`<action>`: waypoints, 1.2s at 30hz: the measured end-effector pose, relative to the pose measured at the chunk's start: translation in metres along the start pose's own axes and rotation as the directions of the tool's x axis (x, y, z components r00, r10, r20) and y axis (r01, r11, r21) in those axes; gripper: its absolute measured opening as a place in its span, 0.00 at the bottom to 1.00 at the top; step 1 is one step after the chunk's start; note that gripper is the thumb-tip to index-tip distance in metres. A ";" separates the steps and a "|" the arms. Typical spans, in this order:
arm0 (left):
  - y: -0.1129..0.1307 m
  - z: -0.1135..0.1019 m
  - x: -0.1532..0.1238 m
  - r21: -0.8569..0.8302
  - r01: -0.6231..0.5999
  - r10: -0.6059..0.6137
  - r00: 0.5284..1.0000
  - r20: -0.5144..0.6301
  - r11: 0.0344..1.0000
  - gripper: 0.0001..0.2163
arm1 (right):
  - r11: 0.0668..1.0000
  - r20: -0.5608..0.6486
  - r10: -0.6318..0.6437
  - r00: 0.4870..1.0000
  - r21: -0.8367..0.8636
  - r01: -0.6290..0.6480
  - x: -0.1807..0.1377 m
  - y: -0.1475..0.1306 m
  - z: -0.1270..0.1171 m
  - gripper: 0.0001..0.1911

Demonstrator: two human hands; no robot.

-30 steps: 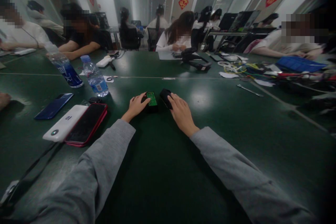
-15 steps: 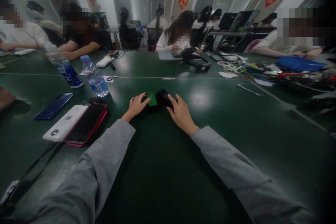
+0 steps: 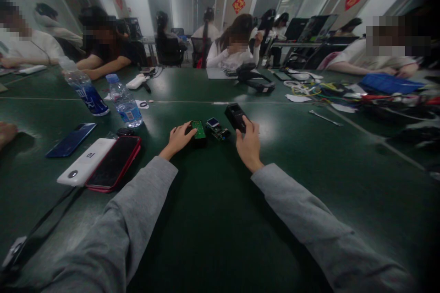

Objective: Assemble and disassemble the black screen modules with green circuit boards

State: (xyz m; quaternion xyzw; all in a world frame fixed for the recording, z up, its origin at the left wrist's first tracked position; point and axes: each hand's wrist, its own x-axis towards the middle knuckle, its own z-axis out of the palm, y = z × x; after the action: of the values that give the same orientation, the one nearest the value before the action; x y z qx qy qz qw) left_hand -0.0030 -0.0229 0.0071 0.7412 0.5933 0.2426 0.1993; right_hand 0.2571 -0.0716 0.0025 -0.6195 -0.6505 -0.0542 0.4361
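My left hand (image 3: 178, 138) grips the left side of a green circuit board (image 3: 199, 130) that sits in a black case half on the table. Its thumb lies over the board's edge. My right hand (image 3: 249, 144) holds a black casing cover (image 3: 237, 117) with a window-like opening, tilted and raised to the right. Between the two hands lies a small circuit board with a screen (image 3: 217, 131), loose on the green tabletop and touched by neither hand.
To the left are a white power bank (image 3: 84, 160), a red-cased phone (image 3: 113, 165), a blue phone (image 3: 71, 139) and two plastic bottles (image 3: 125, 103). Cables and a blue tray (image 3: 390, 83) lie at the far right, near a metal tool (image 3: 325, 118). Several people sit around the table.
My right hand has lifted the black cover and carried it right and away from me, uncovering the small circuit board with the screen. My left hand has stayed in place.
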 end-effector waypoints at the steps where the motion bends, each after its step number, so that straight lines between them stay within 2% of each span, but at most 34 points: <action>1: 0.000 0.000 0.000 -0.003 0.000 0.000 1.000 0.001 1.000 0.27 | 0.999 0.021 0.031 0.999 -0.014 -0.031 0.000 0.006 0.003 0.26; 4: 0.001 -0.001 -0.002 -0.008 0.007 -0.007 1.000 0.000 1.000 0.28 | 0.995 0.101 0.069 0.993 -0.078 -0.061 -0.001 0.016 0.009 0.26; 6: 0.002 -0.001 -0.002 -0.011 0.009 -0.009 1.000 0.001 1.000 0.28 | 0.989 0.108 0.056 0.993 -0.145 -0.040 -0.003 0.014 0.009 0.26; 9: 0.002 -0.002 -0.003 -0.019 0.002 -0.002 1.000 0.008 1.000 0.29 | 0.977 0.056 -0.007 0.998 -0.213 0.018 -0.004 0.003 0.002 0.27; 11: 0.002 -0.002 -0.002 -0.021 -0.003 0.003 1.000 0.007 1.000 0.29 | 0.976 0.075 -0.095 0.993 -0.190 0.107 -0.003 -0.007 -0.003 0.27; 13: 0.001 -0.001 -0.001 -0.017 -0.002 0.002 1.000 0.006 1.000 0.29 | 0.961 0.166 -0.221 0.961 -0.130 0.243 -0.003 -0.016 -0.006 0.26; 15: -0.001 0.001 0.000 -0.004 0.006 -0.006 1.000 0.002 1.000 0.29 | 0.928 0.282 -0.336 0.899 -0.066 0.368 -0.004 -0.021 -0.007 0.26; 17: -0.002 0.002 0.001 0.007 0.010 -0.010 1.000 -0.002 1.000 0.29 | 0.906 0.370 -0.382 0.847 -0.029 0.421 -0.004 -0.021 -0.006 0.24; 19: -0.004 0.004 0.002 0.014 0.006 -0.006 1.000 -0.004 1.000 0.29 | 0.909 0.410 -0.368 0.834 -0.028 0.416 -0.005 -0.020 -0.004 0.24; 24: -0.006 0.005 0.004 0.016 -0.011 0.011 1.000 -0.011 1.000 0.28 | 0.906 0.411 -0.336 0.848 -0.105 0.410 -0.007 -0.019 -0.002 0.24; 27: -0.006 0.004 0.004 0.014 -0.016 0.016 1.000 -0.012 1.000 0.28 | 0.900 0.384 -0.294 0.875 -0.196 0.389 -0.007 -0.019 -0.003 0.23; 32: -0.006 0.004 0.003 0.013 -0.017 0.017 1.000 -0.009 1.000 0.29 | 0.907 0.254 -0.202 0.946 -0.315 0.278 -0.006 -0.020 -0.006 0.23; 36: -0.007 0.005 0.004 0.025 -0.011 0.012 1.000 -0.005 1.000 0.29 | 0.915 0.179 -0.234 0.956 -0.292 0.279 -0.007 -0.023 -0.007 0.23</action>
State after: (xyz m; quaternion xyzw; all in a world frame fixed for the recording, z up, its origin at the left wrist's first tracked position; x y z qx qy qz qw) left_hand -0.0051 -0.0170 -0.0005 0.7464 0.5925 0.2383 0.1871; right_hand 0.2400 -0.0866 0.0133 -0.5923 -0.7382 -0.1701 0.2743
